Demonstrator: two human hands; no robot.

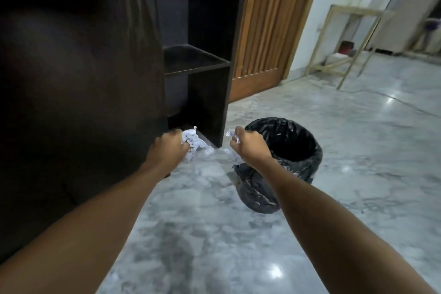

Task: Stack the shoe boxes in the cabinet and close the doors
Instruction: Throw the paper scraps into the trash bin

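The dark wooden cabinet stands open ahead, its shelves bare. Its dark door swings out at the left and fills that side of the view. No shoe box is in sight. My left hand grips a crumpled wad of white paper near the cabinet's bottom corner. My right hand grips another crumpled white paper, held just left of a bin's rim.
A bin lined with a black plastic bag stands on the grey marble floor right of the cabinet. A brown wooden door is behind it. A pale wooden frame stands at the back right.
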